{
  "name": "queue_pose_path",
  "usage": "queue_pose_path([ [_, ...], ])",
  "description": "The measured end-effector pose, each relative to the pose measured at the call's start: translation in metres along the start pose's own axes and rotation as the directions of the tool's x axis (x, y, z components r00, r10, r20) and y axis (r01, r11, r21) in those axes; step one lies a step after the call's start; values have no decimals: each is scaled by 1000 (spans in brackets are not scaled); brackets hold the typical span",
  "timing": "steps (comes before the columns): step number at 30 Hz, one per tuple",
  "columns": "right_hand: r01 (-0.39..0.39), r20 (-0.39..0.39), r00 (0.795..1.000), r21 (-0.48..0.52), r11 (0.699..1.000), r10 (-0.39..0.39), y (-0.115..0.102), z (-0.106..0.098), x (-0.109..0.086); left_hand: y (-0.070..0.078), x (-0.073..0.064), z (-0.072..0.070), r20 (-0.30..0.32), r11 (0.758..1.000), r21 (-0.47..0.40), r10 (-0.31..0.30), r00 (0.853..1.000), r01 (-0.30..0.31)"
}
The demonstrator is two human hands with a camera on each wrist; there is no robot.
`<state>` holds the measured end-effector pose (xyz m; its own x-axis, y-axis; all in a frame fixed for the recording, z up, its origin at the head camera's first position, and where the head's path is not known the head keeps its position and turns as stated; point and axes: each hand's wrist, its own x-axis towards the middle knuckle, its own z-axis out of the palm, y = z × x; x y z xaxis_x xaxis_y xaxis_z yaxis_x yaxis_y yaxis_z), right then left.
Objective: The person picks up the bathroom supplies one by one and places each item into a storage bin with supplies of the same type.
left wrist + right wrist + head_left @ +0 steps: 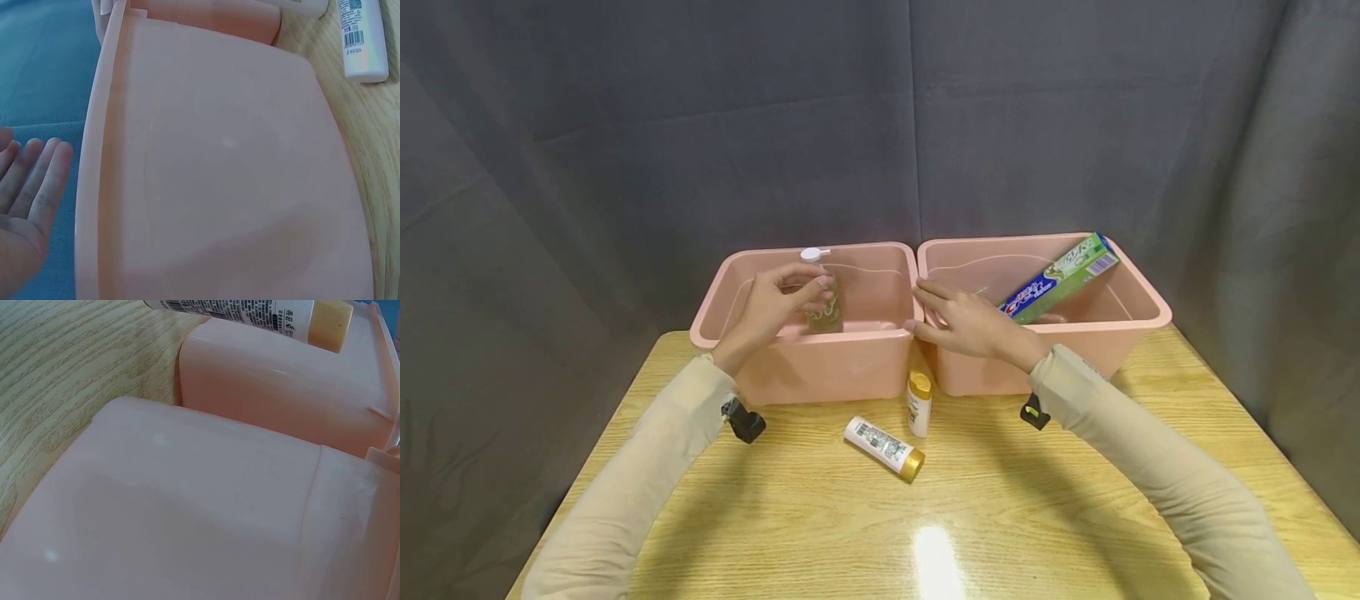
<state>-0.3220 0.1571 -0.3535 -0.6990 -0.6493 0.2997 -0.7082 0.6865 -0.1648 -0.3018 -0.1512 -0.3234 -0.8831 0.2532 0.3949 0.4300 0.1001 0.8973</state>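
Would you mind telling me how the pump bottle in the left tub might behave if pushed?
The pump bottle would probably tip if pushed high, since it looks tall and narrow. Its smooth-looking, see-through body may be somewhat slippery. The white pump head juts sideways, so it might catch on fingers.

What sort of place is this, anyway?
Probably a staged filming or recording corner, rather than a lived-in room: a dark grey curtain hangs behind the wooden table, two pink bins stand side by side, and small black devices sit at the person's wrists.
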Motion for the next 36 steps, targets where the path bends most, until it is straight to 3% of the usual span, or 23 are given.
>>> queue_pose_path([
  [10, -9, -7, 1000, 2, 1000, 9, 0, 0, 0, 0, -1, 4, 7, 999, 11, 39, 999, -39],
  [36, -10, -2, 1000, 5, 1000, 10, 2, -1, -1, 6, -10, 16, 82, 998, -57, 15, 997, -10],
])
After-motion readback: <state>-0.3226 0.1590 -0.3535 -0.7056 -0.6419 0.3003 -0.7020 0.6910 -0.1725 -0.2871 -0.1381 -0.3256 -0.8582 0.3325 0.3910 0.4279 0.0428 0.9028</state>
